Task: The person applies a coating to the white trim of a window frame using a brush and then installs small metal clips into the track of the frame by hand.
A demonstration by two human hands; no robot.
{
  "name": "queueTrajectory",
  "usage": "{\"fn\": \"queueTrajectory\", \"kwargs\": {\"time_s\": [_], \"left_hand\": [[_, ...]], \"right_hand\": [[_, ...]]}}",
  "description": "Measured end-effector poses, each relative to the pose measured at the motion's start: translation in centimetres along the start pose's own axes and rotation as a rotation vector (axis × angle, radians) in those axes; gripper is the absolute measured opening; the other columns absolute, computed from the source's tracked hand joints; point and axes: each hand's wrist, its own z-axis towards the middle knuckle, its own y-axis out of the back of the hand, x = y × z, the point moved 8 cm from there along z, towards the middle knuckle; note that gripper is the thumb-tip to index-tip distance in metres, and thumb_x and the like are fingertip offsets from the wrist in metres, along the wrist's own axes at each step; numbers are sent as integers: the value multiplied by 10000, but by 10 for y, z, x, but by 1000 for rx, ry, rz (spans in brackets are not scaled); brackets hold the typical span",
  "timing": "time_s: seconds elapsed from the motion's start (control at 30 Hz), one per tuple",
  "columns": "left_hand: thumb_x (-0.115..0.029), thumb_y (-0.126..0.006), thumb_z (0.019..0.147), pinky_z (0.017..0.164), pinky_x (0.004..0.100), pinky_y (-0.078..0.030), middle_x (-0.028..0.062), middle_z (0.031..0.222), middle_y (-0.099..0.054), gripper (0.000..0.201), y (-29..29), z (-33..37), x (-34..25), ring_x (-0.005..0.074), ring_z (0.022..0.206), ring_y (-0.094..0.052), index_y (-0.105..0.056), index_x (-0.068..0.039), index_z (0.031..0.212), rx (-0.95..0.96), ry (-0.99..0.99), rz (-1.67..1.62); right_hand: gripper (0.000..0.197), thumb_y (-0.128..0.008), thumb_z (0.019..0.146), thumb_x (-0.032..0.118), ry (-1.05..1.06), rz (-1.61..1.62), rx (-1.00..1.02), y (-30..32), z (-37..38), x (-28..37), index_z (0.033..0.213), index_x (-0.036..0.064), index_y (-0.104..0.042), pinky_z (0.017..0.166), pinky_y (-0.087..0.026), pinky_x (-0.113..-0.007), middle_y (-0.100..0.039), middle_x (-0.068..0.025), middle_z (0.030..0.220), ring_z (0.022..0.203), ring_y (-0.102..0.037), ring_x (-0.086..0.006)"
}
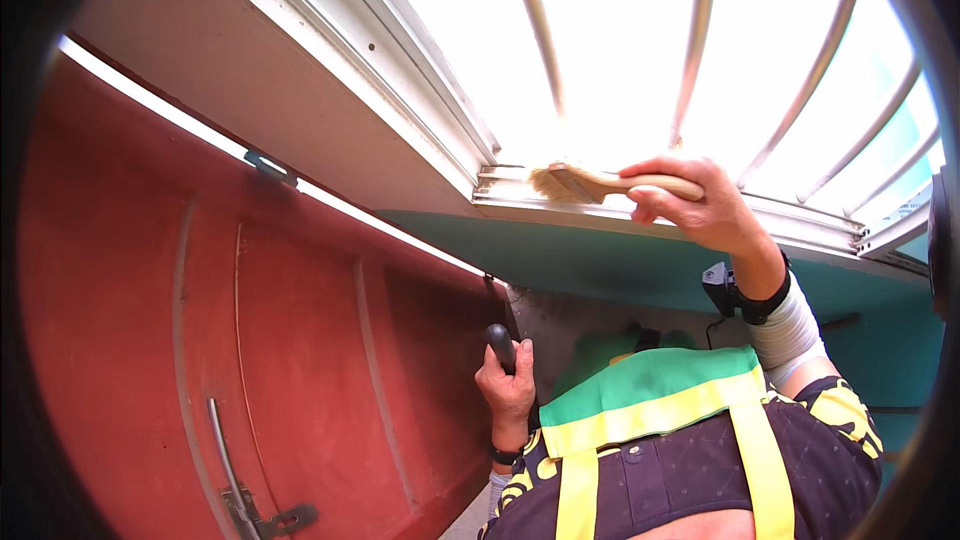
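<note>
My right hand (695,202) is closed round the wooden handle of a brush (610,183). The brush's pale bristles (556,183) lie at the left corner of the white window track (520,202), close to the frame. Lower down, beside the red door, my left hand (508,380) grips a black rounded handle (501,345). What that handle belongs to is hidden by the hand and my body.
A red door (300,340) with a metal latch (240,500) stands on the left. Several vertical bars (697,40) cross the bright window. Below the sill is a teal wall (600,250). A strapped device (745,295) sits on my right wrist.
</note>
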Motion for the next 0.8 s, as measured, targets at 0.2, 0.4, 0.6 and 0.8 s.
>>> {"fn": "queueTrajectory", "kwargs": {"time_s": [0.2, 0.4, 0.6, 0.8], "left_hand": [[-169, -734, 889, 570, 311, -480, 70, 632, -578, 203, 2, 33, 9, 165, 557, -574, -593, -30, 842, -26, 38, 33], [-173, -709, 916, 550, 269, -413, 8, 625, -528, 211, 15, 79, 21, 92, 577, -493, -585, -37, 814, 1, -45, -25], [-164, -701, 919, 618, 283, -484, 44, 686, -602, 169, 8, 126, 32, 128, 626, -589, -617, -18, 902, 61, -93, -80], [-141, -691, 922, 679, 283, -519, 67, 745, -654, 149, -1, 153, 31, 140, 681, -644, -635, -11, 968, 131, -108, -136]], "right_hand": [[259, -661, 947, 136, 203, -170, 58, -55, 50, -2, 1172, 10, -637, 734, -524, -265, -709, -110, 917, 811, -688, -151], [255, -692, 910, 75, 370, -150, -143, -43, 33, 7, 1147, -13, -656, 726, -550, -261, -722, -111, 920, 816, -718, -173], [227, -651, 954, 90, 222, -106, -79, -62, 48, -5, 1157, -11, -652, 724, -559, -237, -725, -93, 915, 829, -727, -151], [251, -682, 932, 102, 384, -198, -248, -56, 35, 4, 1142, -35, -654, 719, -563, -243, -742, -115, 882, 812, -733, -164]]}}
